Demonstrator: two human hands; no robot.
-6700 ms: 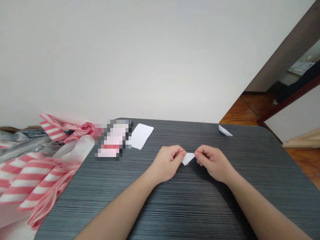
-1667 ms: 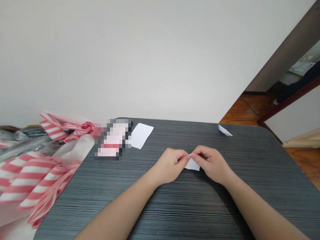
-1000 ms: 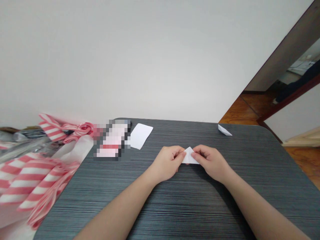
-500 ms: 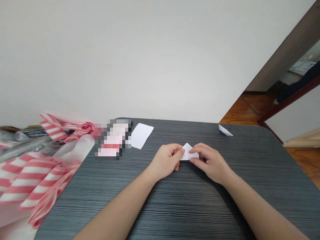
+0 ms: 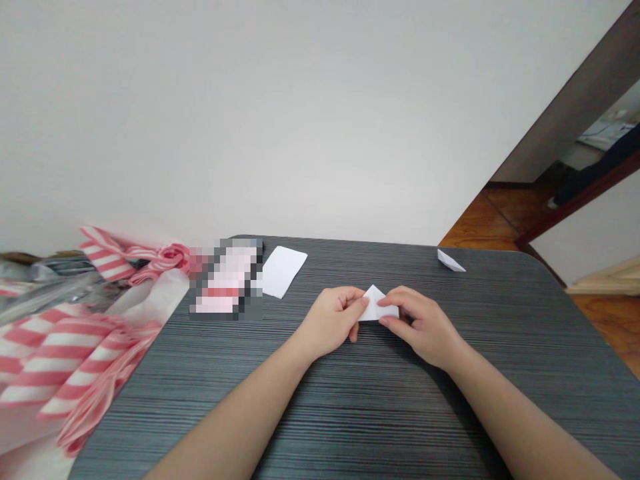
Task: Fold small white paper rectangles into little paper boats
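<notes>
Between my two hands is a small piece of folded white paper [image 5: 373,309] with a pointed top and a crease down its middle. My left hand [image 5: 334,321] pinches its left side, thumb on top, the other fingers partly beneath. At the right side, my right hand [image 5: 419,325] grips the paper between thumb and fingers. The fingers hide parts of both edges. Farther off, toward the table's back right, lies another folded white paper [image 5: 451,261], narrow and pointed.
White paper sheets [image 5: 284,272] lie at the back left of the dark wood-grained table [image 5: 345,413], beside a pixelated phone-like object [image 5: 227,277]. Red-and-white striped cloth [image 5: 75,347] is heaped left of the table. A white wall [image 5: 320,120] rises behind it.
Almost nothing differs. The folded paper has shifted very slightly in my fingers; both hands keep their hold in the same place.
</notes>
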